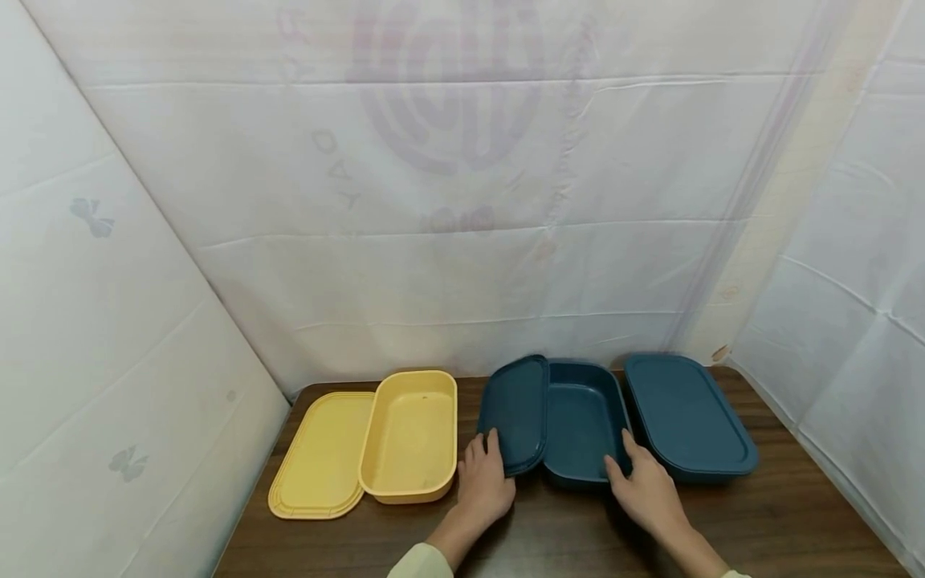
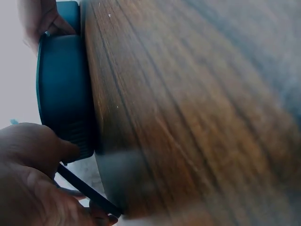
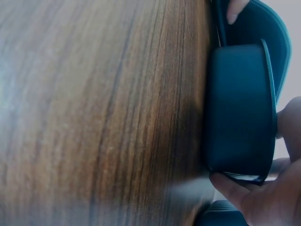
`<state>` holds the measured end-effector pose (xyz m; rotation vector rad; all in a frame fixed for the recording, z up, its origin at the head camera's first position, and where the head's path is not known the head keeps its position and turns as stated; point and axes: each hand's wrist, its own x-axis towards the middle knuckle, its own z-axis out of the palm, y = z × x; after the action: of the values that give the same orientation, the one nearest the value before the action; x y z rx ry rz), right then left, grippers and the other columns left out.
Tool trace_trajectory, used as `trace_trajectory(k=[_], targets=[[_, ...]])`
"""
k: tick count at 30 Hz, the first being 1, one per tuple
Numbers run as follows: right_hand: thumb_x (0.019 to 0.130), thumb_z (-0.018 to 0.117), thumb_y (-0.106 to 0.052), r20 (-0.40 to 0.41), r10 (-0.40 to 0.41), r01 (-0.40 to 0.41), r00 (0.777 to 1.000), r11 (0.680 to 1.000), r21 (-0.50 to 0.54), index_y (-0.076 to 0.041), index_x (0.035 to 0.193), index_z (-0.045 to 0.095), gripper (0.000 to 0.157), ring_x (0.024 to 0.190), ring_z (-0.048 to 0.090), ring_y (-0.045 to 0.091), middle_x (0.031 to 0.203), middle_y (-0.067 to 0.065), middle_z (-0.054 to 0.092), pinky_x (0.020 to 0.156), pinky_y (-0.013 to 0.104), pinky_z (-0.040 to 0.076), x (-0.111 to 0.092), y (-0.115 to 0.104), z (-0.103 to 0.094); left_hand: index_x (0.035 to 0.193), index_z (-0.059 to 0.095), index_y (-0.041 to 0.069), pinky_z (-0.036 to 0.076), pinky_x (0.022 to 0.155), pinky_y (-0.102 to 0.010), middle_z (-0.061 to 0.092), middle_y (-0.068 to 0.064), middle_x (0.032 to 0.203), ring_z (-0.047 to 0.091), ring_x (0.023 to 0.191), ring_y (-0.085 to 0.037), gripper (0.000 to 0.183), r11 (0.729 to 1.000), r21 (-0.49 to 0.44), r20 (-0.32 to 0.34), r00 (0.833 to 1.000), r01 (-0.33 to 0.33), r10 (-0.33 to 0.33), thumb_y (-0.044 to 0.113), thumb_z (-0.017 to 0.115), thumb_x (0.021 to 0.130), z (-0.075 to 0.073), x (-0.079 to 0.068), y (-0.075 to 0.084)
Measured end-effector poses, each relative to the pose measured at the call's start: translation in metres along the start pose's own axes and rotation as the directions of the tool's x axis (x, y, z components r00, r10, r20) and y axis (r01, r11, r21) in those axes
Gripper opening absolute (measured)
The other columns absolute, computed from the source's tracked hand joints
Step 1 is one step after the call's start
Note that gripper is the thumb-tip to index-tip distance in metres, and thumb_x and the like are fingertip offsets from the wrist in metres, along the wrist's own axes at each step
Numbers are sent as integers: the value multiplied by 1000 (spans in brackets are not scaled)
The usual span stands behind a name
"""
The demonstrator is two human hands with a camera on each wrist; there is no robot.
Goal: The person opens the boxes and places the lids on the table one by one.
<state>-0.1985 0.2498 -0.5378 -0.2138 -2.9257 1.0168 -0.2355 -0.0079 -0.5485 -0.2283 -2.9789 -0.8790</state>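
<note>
A dark blue rectangular food container (image 1: 584, 433) stands uncovered on the table in the head view. Its blue lid (image 1: 515, 413) leans at a tilt along the container's left side. My left hand (image 1: 486, 484) grips the lid by its near left part; in the left wrist view the lid's edge (image 2: 89, 190) runs between thumb and fingers. My right hand (image 1: 648, 491) holds the container's right wall near the front corner, thumb at the rim. In the right wrist view the fingers (image 3: 230, 189) reach round the container's outer side (image 3: 240, 113).
A second blue container with its lid on (image 1: 690, 417) stands close on the right. At the left, a yellow container (image 1: 409, 437) stands uncovered, overlapping a flat yellow lid (image 1: 321, 457). White cloth (image 1: 448, 273) hangs behind the wooden table (image 1: 564, 538) and at both sides.
</note>
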Motion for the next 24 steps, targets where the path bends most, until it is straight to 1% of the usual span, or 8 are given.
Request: trace_trajectory(k=[2, 5, 8, 10, 14, 19, 21, 24], targets=[[97, 48, -49, -2, -5, 5, 1000, 1000, -3, -4, 152, 24, 75, 120, 53, 44, 146, 29, 38, 90, 60, 45, 0, 1, 0, 146, 35, 4, 34, 102, -59, 37, -25, 144, 33, 136, -41, 73, 1000, 16, 17, 1000, -6, 6, 11, 69, 82, 1, -1, 0], [97, 48, -49, -7, -11, 11, 1000, 1000, -5, -3, 152, 24, 75, 121, 52, 45, 146, 29, 39, 91, 60, 45, 0, 3, -1, 146, 34, 5, 34, 102, -60, 37, -26, 144, 32, 136, -42, 77, 1000, 13, 26, 1000, -5, 5, 12, 72, 80, 3, -1, 0], [97, 48, -49, -12, -13, 13, 1000, 1000, -5, -3, 152, 24, 76, 120, 52, 45, 145, 29, 39, 91, 61, 45, 0, 3, -1, 148, 32, 7, 35, 104, -58, 35, -25, 146, 31, 138, -41, 81, 1000, 7, 40, 999, 14, -15, 19, 75, 80, 4, -1, 1], [97, 48, -49, -14, -10, 10, 1000, 1000, -6, -3, 152, 24, 76, 120, 52, 45, 145, 29, 39, 91, 61, 45, 1, 3, -1, 149, 30, 8, 35, 104, -58, 33, -25, 147, 29, 139, -42, 84, 1000, 9, 56, 998, 15, -15, 23, 76, 80, 4, -1, 2], [97, 48, -49, -17, -5, 5, 1000, 1000, -12, -3, 152, 23, 76, 124, 48, 47, 145, 30, 39, 92, 62, 43, 2, 3, -2, 150, 29, 11, 38, 101, -60, 29, -24, 151, 27, 139, -48, 86, 1000, 19, 84, 996, -22, 20, 29, 76, 80, 2, -3, 5], [97, 48, -48, -24, -14, 14, 1000, 1000, -14, -2, 151, 24, 75, 125, 47, 47, 145, 30, 39, 93, 62, 43, 2, 3, -4, 152, 27, 19, 41, 97, -62, 24, -15, 158, 25, 138, -54, 84, 989, 120, 135, 989, -83, 66, 38, 72, 84, 2, -4, 9], [97, 48, -49, -21, -12, 11, 1000, 1000, -12, -2, 151, 24, 76, 125, 47, 47, 145, 30, 38, 93, 62, 43, 2, 2, -5, 153, 25, 21, 41, 97, -61, 23, -14, 158, 25, 137, -55, 83, 981, 161, 156, 985, -104, 79, 40, 70, 86, 2, -4, 9], [97, 48, -50, -7, 0, 0, 1000, 1000, -10, -2, 152, 24, 77, 125, 47, 47, 146, 30, 38, 93, 61, 43, 2, 1, -5, 154, 24, 21, 40, 97, -61, 23, -15, 158, 26, 136, -55, 84, 972, 198, 164, 982, -122, 90, 37, 71, 86, 2, -3, 9]])
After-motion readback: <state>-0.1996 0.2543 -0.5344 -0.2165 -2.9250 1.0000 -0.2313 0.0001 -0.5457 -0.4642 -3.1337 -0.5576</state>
